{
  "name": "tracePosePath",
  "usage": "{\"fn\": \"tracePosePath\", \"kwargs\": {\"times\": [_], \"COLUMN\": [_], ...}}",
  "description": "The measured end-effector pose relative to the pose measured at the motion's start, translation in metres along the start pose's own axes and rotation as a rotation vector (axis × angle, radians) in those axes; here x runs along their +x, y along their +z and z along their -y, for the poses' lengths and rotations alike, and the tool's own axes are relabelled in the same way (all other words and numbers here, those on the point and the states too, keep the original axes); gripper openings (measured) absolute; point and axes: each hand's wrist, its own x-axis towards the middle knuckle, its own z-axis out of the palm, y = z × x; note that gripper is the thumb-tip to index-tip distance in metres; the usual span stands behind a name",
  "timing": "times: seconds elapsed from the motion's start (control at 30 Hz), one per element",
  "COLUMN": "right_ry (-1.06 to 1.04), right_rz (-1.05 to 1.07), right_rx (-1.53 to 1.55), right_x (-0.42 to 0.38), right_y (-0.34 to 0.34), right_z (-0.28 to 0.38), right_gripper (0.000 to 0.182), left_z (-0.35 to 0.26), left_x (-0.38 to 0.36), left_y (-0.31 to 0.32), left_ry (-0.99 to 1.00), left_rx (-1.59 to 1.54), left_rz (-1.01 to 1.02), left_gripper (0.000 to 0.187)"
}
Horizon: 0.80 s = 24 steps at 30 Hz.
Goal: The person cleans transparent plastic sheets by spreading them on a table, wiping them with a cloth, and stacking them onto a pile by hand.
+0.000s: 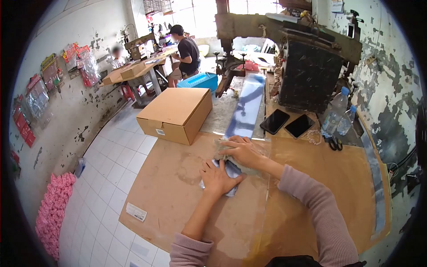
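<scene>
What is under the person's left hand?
A shiny bluish-silver piece shows around the left hand, lying on the brown work surface. Whatever is directly beneath the palm is covered and cannot be seen.

The left hand lies on a shiny piece on the worktop. The right hand touches a rag.

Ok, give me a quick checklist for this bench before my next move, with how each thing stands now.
1. Left hand on the shiny piece: ok.
2. Right hand on the crumpled bundle: ok.
3. Shiny piece fully flat: cannot tell, partly covered.
4. Cardboard box apart from both hands: ok.
5. Two phones away from the hands: ok.
6. One hand free: not ok, both are occupied.
</scene>
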Motion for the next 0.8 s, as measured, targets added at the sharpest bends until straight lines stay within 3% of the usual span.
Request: {"fn": "tracePosePath", "kwargs": {"times": [0.07,0.1,0.13,0.23,0.4,0.5,0.57,0.67,0.73,0.8], "right_ry": [0.084,0.044,0.024,0.211,0.353,0.466,0.592,0.726,0.69,0.809], "right_rz": [0.16,-0.006,-0.015,0.043,0.042,0.053,0.055,-0.098,-0.239,-0.366], "right_rx": [0.064,0.045,0.03,-0.131,-0.36,-0.435,-0.498,-0.537,-0.36,-0.195], "right_x": [0.007,0.011,0.015,0.028,0.058,0.07,0.075,0.077,0.071,0.075], "right_y": [0.035,0.038,0.045,0.055,0.06,0.063,0.069,0.093,0.091,0.074], "right_z": [-0.031,-0.043,-0.062,-0.121,-0.182,-0.201,-0.217,-0.255,-0.267,-0.259], "right_gripper": [0.033,0.032,0.032,0.04,0.036,0.035,0.033,0.025,0.027,0.03], "left_z": [0.001,0.002,0.001,0.001,0.003,0.003,0.002,0.002,0.003,0.004], "left_x": [-0.003,-0.004,-0.001,-0.003,0.001,0.0,0.0,0.002,0.001,0.001], "left_y": [0.007,0.003,-0.003,-0.005,-0.003,0.005,-0.001,-0.006,-0.004,-0.004], "left_ry": [0.004,0.003,0.001,0.01,0.015,0.027,0.001,-0.014,-0.01,-0.014], "left_rx": [-0.045,-0.068,-0.098,-0.135,-0.15,-0.054,-0.111,-0.134,-0.115,-0.128], "left_rz": [-0.054,-0.005,0.03,0.099,0.063,-0.081,0.035,0.078,0.073,0.062], "left_gripper": [0.103,0.103,0.103,0.101,0.1,0.101,0.1,0.101,0.101,0.102]}}
